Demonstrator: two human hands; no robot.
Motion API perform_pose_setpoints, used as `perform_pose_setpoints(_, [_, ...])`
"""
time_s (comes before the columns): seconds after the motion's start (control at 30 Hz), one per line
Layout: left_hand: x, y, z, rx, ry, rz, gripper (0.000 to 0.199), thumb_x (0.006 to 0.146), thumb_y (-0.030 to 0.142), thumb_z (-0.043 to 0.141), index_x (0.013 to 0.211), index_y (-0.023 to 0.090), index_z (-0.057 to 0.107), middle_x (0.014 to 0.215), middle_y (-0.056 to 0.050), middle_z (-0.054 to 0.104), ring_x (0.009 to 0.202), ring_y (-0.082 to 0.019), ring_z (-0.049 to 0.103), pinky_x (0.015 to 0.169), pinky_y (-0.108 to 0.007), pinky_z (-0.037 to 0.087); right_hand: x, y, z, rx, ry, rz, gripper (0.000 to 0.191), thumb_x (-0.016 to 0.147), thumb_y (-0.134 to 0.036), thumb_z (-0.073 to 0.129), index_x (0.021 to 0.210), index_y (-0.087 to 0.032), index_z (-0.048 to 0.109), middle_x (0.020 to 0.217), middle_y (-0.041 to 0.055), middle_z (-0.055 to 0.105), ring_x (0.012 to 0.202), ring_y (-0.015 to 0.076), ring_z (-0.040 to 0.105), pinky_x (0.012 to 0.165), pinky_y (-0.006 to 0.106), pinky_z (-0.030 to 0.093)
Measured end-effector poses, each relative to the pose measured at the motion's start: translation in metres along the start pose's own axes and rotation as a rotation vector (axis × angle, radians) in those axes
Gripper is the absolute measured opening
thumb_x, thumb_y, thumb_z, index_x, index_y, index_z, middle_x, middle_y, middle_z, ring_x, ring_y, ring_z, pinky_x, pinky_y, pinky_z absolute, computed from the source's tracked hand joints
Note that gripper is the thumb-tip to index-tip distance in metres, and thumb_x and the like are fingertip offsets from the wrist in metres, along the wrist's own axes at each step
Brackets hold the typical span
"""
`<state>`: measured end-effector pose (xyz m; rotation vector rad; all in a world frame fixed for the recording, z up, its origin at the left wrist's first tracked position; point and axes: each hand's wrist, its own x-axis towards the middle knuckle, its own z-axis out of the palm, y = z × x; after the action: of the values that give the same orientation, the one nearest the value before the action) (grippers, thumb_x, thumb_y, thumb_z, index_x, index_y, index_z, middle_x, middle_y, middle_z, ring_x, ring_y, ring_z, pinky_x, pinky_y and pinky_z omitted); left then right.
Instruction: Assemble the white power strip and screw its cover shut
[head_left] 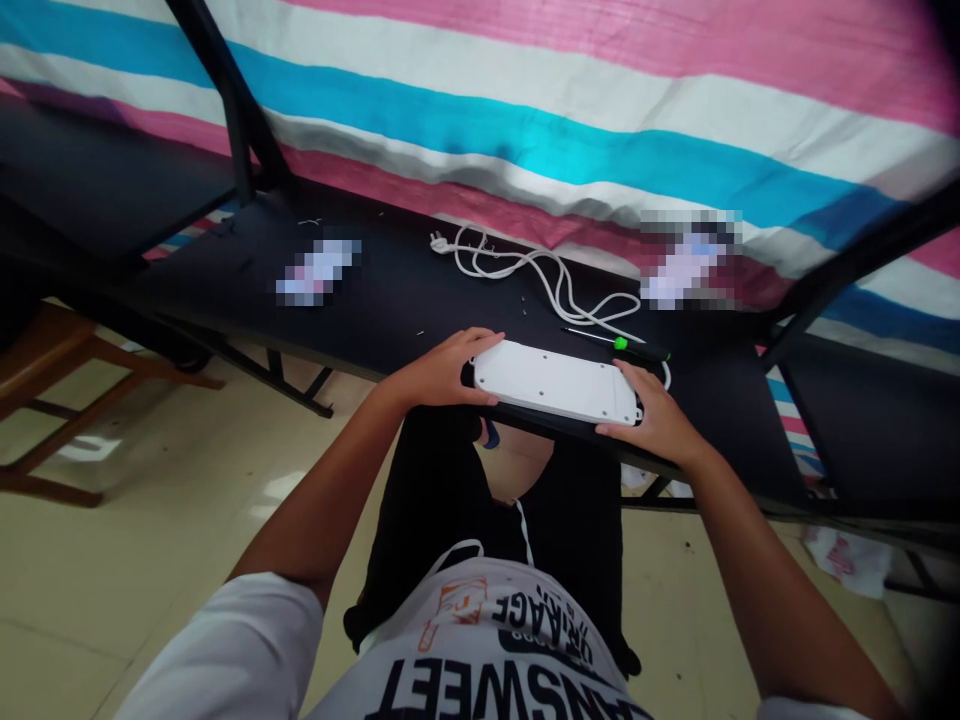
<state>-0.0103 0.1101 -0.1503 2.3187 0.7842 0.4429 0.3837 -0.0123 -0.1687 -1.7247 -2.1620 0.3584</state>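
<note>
My left hand and right hand grip either end of the white power strip, face-down at the tabletop's near edge. I judge I'm steadying it; its back screws likely need the green-handled screwdriver just beyond, beside the coiled cord.

screwdriver on blk table | wood chair left | striped cloth behind

White printed tee, short slvs, blk trousers
</note>
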Motion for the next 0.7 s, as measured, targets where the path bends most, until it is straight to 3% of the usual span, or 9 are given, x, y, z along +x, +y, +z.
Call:
perform_pose_setpoints(0.2, [-0.0012,-0.0023,0.0012,-0.009,0.007,0.016,0.099,0.084,0.058,0.080,0.166,0.027,0.035,0.167,-0.013,0.042,0.155,-0.034,0.039,0.130,-0.050,0.029,0.0003,-0.0010,0.0004,0.027,0.014,0.006,0.109,0.078,-0.071,0.078,0.166,-0.025,0.034,0.162,0.0187,0.047,0.149,0.0452,0.045,0.122,0.067,0.038])
perform_pose_setpoints(0.4, [-0.0010,-0.0057,0.0021,-0.017,0.022,0.020,0.101,0.078,0.052,0.086,0.164,0.025,0.041,0.166,-0.013,0.044,0.154,-0.032,0.042,0.130,-0.047,0.030,0.0007,-0.0016,-0.0001,0.012,0.015,-0.008,0.106,0.076,-0.069,0.081,0.163,-0.026,0.038,0.160,0.0176,0.050,0.147,0.0435,0.048,0.122,0.065,0.040])
perform_pose_setpoints(0.53, [-0.0025,-0.0049,0.0032,-0.030,0.036,0.004,0.103,0.077,0.058,0.085,0.163,0.021,0.042,0.166,-0.016,0.044,0.157,-0.034,0.039,0.131,-0.050,0.029,0.0001,0.0022,0.0024,0.006,0.008,-0.011,0.112,0.076,-0.069,0.081,0.166,-0.025,0.033,0.163,0.0181,0.046,0.149,0.0442,0.045,0.122,0.066,0.038])
perform_pose_setpoints(0.7, [-0.0039,-0.0024,0.0031,-0.077,0.054,0.004,0.089,0.084,0.057,0.080,0.160,0.025,0.046,0.167,-0.014,0.046,0.156,-0.032,0.041,0.131,-0.052,0.029,-0.0011,0.0042,0.0011,0.044,0.009,0.011,0.110,0.076,-0.070,0.080,0.166,-0.026,0.034,0.164,0.0179,0.047,0.150,0.0449,0.044,0.123,0.068,0.036])
